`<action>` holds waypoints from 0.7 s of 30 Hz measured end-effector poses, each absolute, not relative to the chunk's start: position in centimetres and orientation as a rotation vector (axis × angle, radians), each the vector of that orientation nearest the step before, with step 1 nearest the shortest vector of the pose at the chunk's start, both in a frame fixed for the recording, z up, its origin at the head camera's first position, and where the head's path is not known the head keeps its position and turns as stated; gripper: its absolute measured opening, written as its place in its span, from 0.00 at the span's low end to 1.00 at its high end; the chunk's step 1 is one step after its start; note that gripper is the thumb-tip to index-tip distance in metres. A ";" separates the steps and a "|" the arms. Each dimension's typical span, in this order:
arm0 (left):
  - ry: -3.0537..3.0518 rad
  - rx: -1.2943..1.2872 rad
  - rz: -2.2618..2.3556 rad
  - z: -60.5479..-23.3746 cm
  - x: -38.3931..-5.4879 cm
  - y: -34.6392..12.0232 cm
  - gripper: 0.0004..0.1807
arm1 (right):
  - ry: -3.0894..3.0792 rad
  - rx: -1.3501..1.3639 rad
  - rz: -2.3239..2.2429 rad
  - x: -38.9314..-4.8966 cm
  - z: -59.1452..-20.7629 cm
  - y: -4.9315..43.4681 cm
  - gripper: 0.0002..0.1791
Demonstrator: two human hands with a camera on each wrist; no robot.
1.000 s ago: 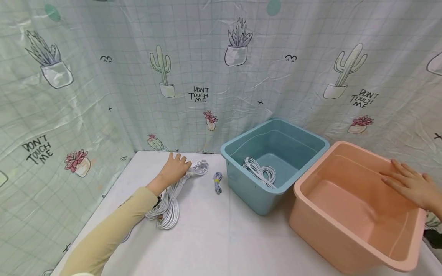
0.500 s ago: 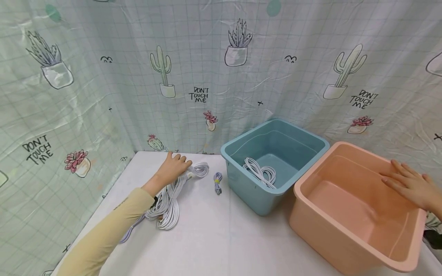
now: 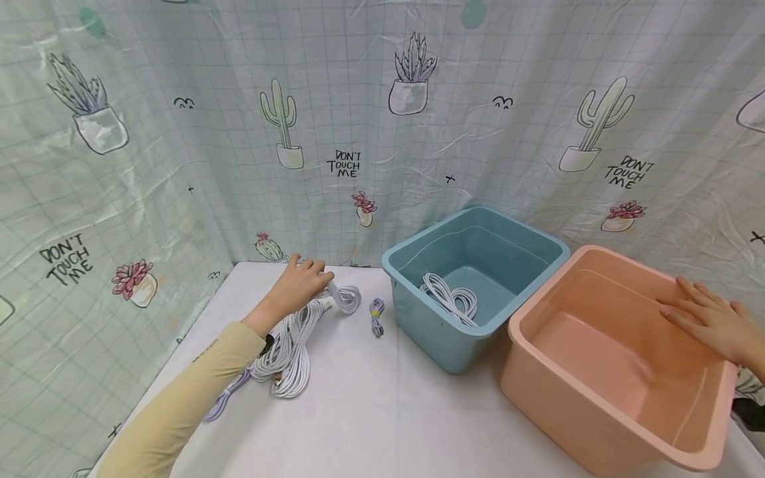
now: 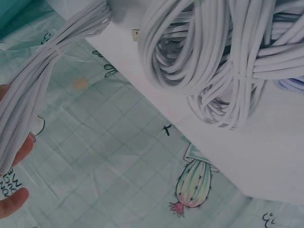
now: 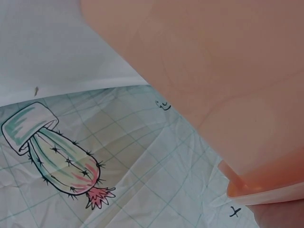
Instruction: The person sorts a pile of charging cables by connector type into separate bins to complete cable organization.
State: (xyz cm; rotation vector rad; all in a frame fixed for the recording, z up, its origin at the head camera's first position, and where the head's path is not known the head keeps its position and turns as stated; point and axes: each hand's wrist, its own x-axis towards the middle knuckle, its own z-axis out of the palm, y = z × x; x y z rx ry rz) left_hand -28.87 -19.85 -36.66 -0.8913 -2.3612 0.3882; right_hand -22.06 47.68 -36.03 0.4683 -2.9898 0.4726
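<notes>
My left hand (image 3: 299, 287) grips one end of a coiled white cable (image 3: 346, 299), raised a little off the table at its near end. In the left wrist view, fingertips (image 4: 21, 197) curl by that bundled cable (image 4: 52, 50). Below the hand lies a heap of coiled white cables (image 3: 293, 362), partly hidden by the wrist. My right hand (image 3: 711, 318) rests with straight fingers over the right rim of the salmon-pink bin (image 3: 562, 392). In the right wrist view the bin wall (image 5: 228, 71) covers most of the frame.
A blue bin (image 3: 418, 328) stands beside the pink one, with a white cable coil (image 3: 457, 302) inside. Between the heap and that bin lies a small grey-lilac cable (image 3: 377, 315) with a yellow tie. A lilac cable (image 3: 224, 401) lies beside the forearm. A patterned curtain (image 3: 323, 99) hangs behind.
My left hand has risen slightly and drawn a little left, lifting the gripped end of the white cable. More of the lilac cable shows. The right hand has stayed still.
</notes>
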 end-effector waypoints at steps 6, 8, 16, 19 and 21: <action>-2.352 -0.881 0.367 -36.1 -28.8 -19.6 0.06 | -2.978 0.462 0.171 -22.1 -36.1 47.7 0.26; -2.346 -0.883 0.368 -35.9 -28.7 -19.6 0.07 | -2.981 0.462 0.130 -22.0 -36.1 47.7 0.27; -2.284 -0.898 0.323 -34.6 -28.3 -19.3 0.07 | -2.970 0.483 0.147 -21.8 -36.2 47.4 0.28; -2.270 -0.894 0.313 -34.1 -28.2 -19.3 0.06 | -2.981 0.469 0.177 -21.8 -36.1 47.3 0.28; -2.257 -0.887 0.312 -33.7 -28.1 -19.3 0.06 | -2.983 0.468 0.183 -21.8 -36.1 47.3 0.27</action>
